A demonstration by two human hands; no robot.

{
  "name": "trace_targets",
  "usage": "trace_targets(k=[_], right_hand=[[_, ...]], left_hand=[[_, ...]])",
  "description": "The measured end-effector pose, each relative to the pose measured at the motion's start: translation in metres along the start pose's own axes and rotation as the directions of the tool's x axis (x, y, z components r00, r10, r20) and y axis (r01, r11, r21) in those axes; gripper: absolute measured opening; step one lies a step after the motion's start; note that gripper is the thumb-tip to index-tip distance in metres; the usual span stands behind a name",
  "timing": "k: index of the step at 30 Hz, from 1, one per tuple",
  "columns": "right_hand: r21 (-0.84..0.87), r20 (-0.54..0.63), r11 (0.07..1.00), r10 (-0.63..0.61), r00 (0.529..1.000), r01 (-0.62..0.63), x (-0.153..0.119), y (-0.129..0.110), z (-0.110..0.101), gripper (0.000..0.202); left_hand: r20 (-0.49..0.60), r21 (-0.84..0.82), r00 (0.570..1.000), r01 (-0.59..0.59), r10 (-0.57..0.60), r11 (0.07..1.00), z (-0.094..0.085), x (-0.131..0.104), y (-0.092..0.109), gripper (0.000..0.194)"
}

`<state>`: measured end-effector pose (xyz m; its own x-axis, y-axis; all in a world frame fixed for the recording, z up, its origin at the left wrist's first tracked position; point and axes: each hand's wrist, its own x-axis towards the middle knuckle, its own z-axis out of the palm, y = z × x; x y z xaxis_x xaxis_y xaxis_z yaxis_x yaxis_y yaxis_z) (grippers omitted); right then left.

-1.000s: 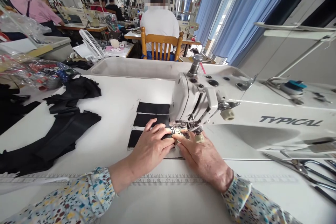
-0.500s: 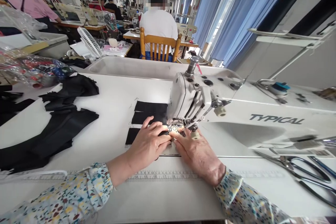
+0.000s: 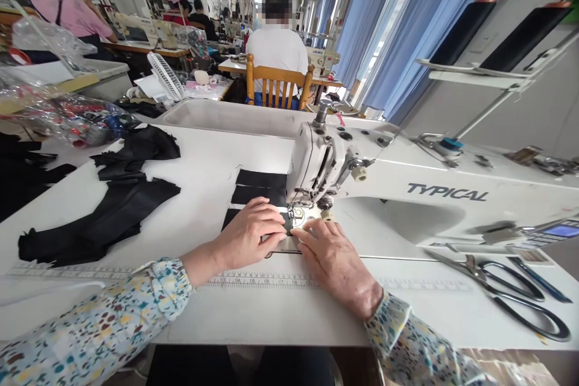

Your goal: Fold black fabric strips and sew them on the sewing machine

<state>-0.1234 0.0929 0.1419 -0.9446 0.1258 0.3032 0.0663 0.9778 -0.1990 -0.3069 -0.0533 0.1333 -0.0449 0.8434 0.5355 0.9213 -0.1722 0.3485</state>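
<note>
Head view: left hand, fingers barely parted, presses black cloth at the sewing machine; right hand, fingers together, touches the cloth's edge; the hands sit wider apart than before.

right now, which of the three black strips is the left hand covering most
The strip nearest the person: the left hand hides much of it, but overlaps only the near edge of the middle strip and leaves the farthest strip uncovered.

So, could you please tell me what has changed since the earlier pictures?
The left hand and right hand have drawn back slightly from the presser foot toward the person, baring more metal plate. The left hand stays on the black strip; the scissors lie unmoved.
</note>
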Motion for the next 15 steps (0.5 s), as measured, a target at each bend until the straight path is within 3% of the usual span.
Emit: trace_targets(k=[6,15], right_hand=[[0.064,0.012,0.998,-0.018,1.000,0.017,0.001,0.004,-0.001,0.030],[0.170,0.038,0.985,0.008,0.999,-0.014,0.003,0.001,-0.003,0.027]], left_hand=[[0.102,0.019,0.994,-0.051,0.049,0.999,-0.002,0.001,-0.010,0.022],[0.134,0.040,0.985,-0.119,0.113,0.992,-0.001,0.016,-0.018,0.022]])
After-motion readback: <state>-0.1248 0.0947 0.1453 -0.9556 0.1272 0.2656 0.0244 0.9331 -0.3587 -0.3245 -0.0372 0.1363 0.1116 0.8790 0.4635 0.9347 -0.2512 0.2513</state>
